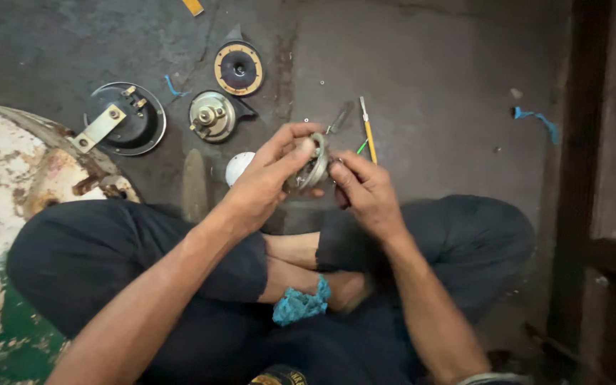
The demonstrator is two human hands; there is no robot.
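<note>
Metal disc part point(314, 165) clamped edge-on by left hand point(269, 182), steadying it; right hand point(365, 189) pinches its rim; screwdriver point(368, 132) lies within reach.

A small round metal part point(313, 165), silvery and disc-shaped with a raised rim, sits between the two hands above the crossed legs. It is tilted on edge, its face turned toward the right hand point(366, 191). The left hand point(269, 178) wraps it from the left, thumb over the top of the rim and fingers curled behind and beneath. The right hand's fingertips pinch at its right edge. Much of the part is covered by fingers, so its inner detail cannot be made out.
</note>
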